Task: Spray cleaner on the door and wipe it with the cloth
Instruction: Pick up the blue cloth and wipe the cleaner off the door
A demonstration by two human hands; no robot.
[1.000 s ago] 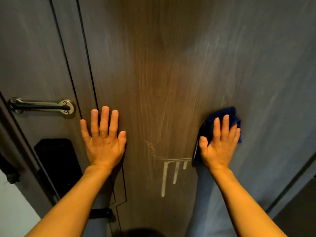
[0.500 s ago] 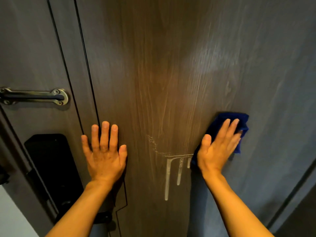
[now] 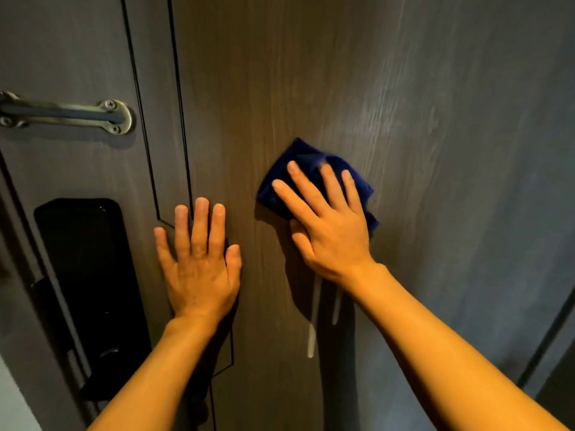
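Here the door [image 3: 311, 73] fills the whole view, dark wood grain with thin black inlay lines running down its left part. The left hand [image 3: 199, 269] lies flat against it at about 7 o'clock from the centre, fingers spread and pointing up, palm on the wood, its grip holding nothing. The fingertips cover the spot where an inlay line bends.

The right hand [image 3: 329, 231] is just beside it, toward 3 o'clock, pressing the cloth [image 3: 298, 160] to the door. The cloth is dark blue and bunched; it sticks out past the fingers at 12 o'clock and at both sides of the hand. The fingers are spread over it and angled toward 11 o'clock, so the grip is a flat press, not a pinch.

Below the right wrist, at 6 o'clock, two pale drips [image 3: 312, 325] of cleaner run down the wood, the left one longer. The panel to the right of the cloth shows a faint sheen.

At 9 o'clock from the centre a metal latch [image 3: 68, 115] is screwed on level, and below it sits a black lock plate [image 3: 90, 275], well apart from both hands.
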